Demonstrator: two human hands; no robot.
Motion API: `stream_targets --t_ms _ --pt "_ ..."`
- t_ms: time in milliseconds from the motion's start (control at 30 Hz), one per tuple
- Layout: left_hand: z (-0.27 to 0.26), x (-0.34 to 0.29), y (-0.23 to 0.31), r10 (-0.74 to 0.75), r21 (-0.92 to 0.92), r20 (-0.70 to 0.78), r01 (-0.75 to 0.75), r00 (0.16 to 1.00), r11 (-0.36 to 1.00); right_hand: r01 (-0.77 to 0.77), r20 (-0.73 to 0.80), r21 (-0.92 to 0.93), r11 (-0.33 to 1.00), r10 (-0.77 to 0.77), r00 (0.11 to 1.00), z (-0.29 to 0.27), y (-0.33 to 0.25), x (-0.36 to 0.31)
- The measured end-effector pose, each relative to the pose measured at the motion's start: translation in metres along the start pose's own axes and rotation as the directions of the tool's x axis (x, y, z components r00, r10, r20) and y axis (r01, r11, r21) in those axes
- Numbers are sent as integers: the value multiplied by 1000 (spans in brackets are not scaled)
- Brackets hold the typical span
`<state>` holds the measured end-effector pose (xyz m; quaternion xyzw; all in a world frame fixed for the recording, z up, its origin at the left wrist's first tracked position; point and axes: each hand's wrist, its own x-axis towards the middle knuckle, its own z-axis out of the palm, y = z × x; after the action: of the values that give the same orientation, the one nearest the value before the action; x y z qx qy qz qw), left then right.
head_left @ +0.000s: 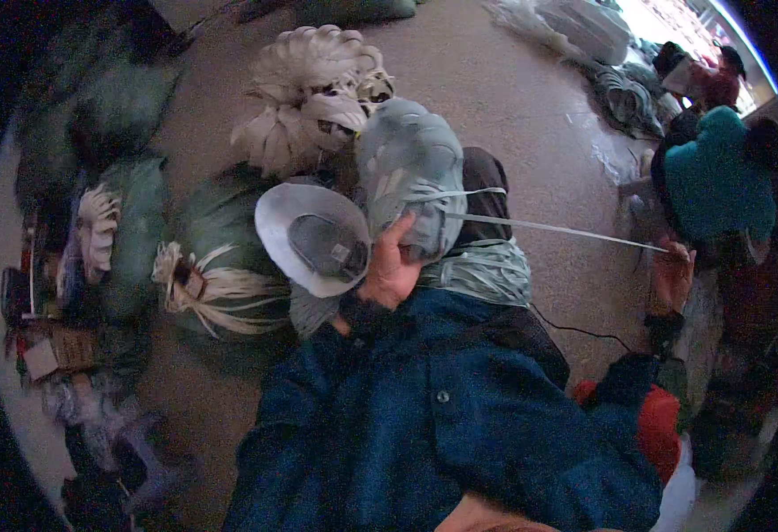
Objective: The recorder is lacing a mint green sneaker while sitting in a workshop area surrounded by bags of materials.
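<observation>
Item: bundle (411, 142) of nested cup-shaped pieces, grey-green, ribbed by overlapping edges; located ahead of your lap, your left hand (391, 270) curled against its near end.
Item: strap (557, 227), flat, pale, narrow; drawn taut from the bundle to your right hand (673, 275), its fingers bent and pinching it.
Item: oval cup (274, 222), white-rimmed, dark inside, beside your left hand.
Item: loose strips (487, 270), pale green, heaped at your lap's far edge.
Surface: floor (522, 106), brown, finely speckled; cream scalloped stack (318, 66) toward its far edge, green sack (141, 239) toward its left edge.
Room: person in teal (717, 177), to your right.
</observation>
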<state>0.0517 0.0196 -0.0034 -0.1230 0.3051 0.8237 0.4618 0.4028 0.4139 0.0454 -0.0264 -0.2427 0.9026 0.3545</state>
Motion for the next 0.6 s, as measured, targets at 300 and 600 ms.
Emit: stream_targets --t_ms 300,600 --pt "1 1 0 -28 9 13 28 1000 1000 -469 -252 -633 616 409 877 71 174 28" --pt "-13 13 -4 -67 67 77 61 995 996 166 161 -986 28 450 878 137 323 49"
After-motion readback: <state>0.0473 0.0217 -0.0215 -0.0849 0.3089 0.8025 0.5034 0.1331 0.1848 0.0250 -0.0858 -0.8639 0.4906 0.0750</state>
